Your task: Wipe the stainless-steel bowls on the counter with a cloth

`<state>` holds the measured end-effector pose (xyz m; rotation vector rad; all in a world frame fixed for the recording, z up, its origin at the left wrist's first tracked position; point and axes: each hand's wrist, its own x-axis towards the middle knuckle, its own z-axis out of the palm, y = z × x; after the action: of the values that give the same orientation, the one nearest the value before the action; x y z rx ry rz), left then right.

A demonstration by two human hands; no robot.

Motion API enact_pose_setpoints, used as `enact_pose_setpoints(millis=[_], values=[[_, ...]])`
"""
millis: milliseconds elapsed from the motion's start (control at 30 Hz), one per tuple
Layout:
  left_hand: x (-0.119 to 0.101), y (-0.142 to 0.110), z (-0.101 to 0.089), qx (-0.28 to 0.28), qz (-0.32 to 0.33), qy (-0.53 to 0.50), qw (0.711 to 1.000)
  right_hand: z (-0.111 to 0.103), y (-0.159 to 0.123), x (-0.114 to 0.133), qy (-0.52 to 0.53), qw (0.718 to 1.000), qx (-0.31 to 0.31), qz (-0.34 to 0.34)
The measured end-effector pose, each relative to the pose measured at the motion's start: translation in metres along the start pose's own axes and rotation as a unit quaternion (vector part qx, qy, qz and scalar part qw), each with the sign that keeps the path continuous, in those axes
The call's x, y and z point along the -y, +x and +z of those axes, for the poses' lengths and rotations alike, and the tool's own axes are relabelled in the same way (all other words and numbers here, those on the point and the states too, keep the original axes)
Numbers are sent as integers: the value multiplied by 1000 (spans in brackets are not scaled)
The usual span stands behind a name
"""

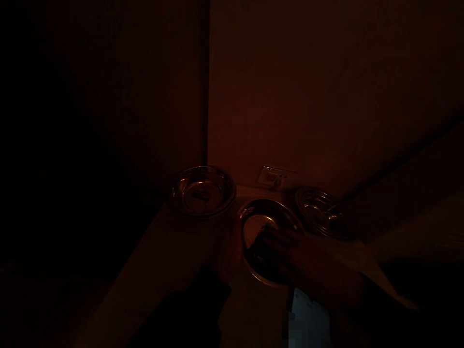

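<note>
The scene is very dark. A round, shiny metal plate (255,220) lies on the tabletop between my hands. My left hand (229,249) is against its left rim and appears to hold the plate there, its fingers mostly lost in shadow. Over the inside of the plate reaches my right hand (295,249), fingers bent down toward the bottom. A dark patch lies under those fingers; whether it is a cloth or only shadow I cannot tell.
A metal plate (177,195) with a small dark object (201,195) inside stands at the back left. Several stacked metal dishes (319,208) are at the back right. Behind them is a wall outlet (277,178). A lit phone-like screen (310,314) lies in front.
</note>
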<state>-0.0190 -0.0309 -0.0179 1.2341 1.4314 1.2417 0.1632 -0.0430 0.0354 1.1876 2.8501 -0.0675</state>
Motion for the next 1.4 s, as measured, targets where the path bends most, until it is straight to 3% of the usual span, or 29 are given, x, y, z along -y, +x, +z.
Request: enact_pose_setpoints(millis=[133,300,500,767,1033,1200,1400], values=[[-6,0,0,15,-93,0,996,1,1,-3,15,1000,-3,-6],[-5,5,-2,-35,-128,-39,990,1,7,-7,34,999,13,-5],[-11,10,-12,11,-96,-14,995,-5,11,-13,38,998,40,-40],[-4,5,2,23,-74,-21,997,3,7,-12,36,998,31,-30],[2,8,5,26,-84,-46,995,14,37,-8,28,1000,4,14],[3,9,9,-8,-72,-56,996,0,36,-2,75,996,26,-39],[-1,6,10,-3,-62,-66,996,-15,18,0,130,982,77,-112]])
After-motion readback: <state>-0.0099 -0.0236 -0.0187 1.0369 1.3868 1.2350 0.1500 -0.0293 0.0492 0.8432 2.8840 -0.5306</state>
